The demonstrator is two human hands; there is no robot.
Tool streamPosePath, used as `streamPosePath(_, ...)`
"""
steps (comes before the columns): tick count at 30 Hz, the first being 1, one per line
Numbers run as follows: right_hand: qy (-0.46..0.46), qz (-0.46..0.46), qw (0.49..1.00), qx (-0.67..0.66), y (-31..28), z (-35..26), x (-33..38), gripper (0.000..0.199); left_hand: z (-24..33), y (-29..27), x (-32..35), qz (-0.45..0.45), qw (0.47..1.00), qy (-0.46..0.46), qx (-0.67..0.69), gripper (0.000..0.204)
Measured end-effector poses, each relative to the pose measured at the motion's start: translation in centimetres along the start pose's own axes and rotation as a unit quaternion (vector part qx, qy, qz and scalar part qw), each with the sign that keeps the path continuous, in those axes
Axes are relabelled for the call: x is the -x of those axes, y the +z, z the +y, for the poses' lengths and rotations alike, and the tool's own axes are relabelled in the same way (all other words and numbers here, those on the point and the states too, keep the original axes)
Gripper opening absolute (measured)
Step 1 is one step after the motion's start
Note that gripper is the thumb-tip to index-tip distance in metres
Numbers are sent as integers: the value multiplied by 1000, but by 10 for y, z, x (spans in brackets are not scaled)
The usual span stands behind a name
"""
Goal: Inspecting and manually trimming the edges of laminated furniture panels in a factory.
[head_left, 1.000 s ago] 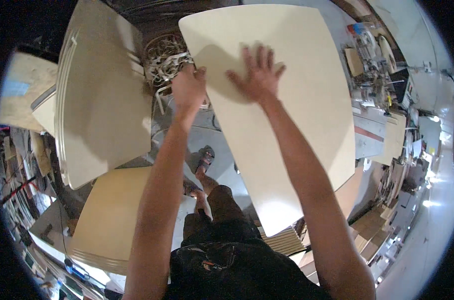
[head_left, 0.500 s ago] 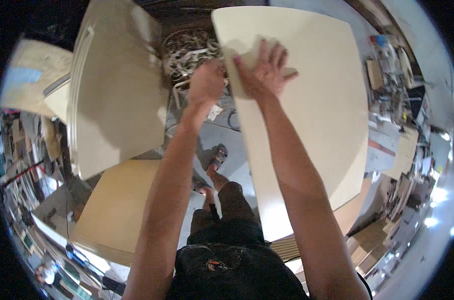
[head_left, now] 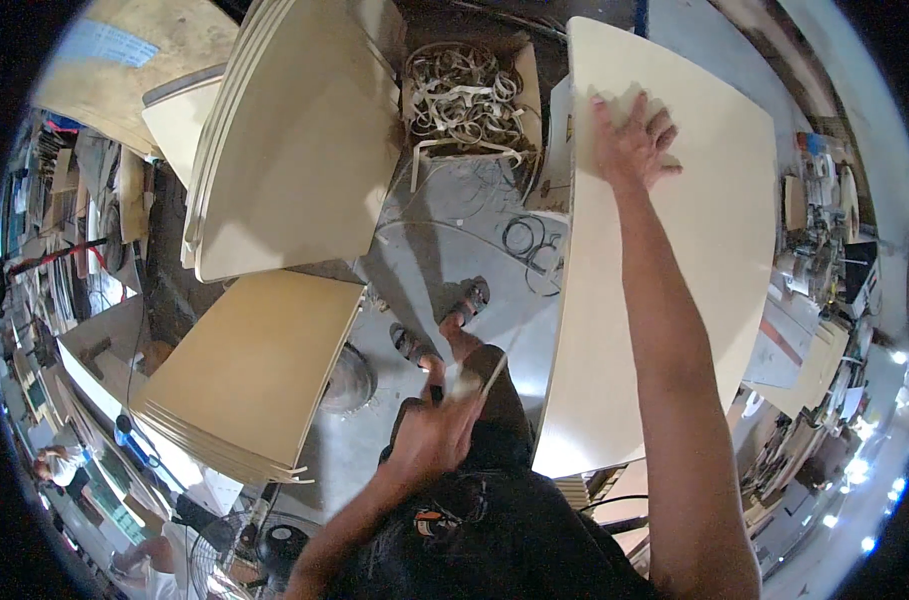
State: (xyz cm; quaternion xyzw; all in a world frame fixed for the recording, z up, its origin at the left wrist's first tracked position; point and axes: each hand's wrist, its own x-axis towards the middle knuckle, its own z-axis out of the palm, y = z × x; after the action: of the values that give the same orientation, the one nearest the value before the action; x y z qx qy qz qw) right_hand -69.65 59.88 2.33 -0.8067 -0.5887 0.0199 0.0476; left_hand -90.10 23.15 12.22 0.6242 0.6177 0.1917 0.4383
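Observation:
A large cream panel (head_left: 694, 270) with a curved far end lies to my right. My right hand (head_left: 636, 145) rests on its far part, fingers spread, holding nothing. My left hand (head_left: 436, 432) is in front of my body, left of the panel's near end. Its fingers are curled and smeared by motion; a thin, pale sliver-like thing (head_left: 492, 378) sticks up from them, its kind unclear.
Similar panels are stacked at the far left (head_left: 294, 150) and near left (head_left: 254, 370). A cardboard box (head_left: 527, 85) of tangled pale strips stands on the floor (head_left: 454, 225) ahead. A fan (head_left: 229, 550) stands near left, and people are at the lower left.
My left hand has come from the far part of the panel's left edge back toward my body. My right hand stays spread on the panel. The whole view has shifted.

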Motion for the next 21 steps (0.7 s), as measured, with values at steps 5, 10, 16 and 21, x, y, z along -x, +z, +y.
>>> streamPosePath(5, 4, 30, 999, -27, -6, -9, -16, 94, 10, -32, 155, -138, 973, -183, 10, 25)
streamPosePath(10, 28, 14, 999, -37, -4, -9, -28, 95, -7, -32, 206, -162, 953, -250, 52, 24)
streamPosePath(16, -2, -6, 997, -74, 0, 19, -39, 95, -39, -33, 149, -96, 980, -173, -5, 36)
streamPosePath(21, -180, -25, 978, -103, 5, 58, -25, 81, -87, -18, 23, 100, 991, -16, -84, 64)
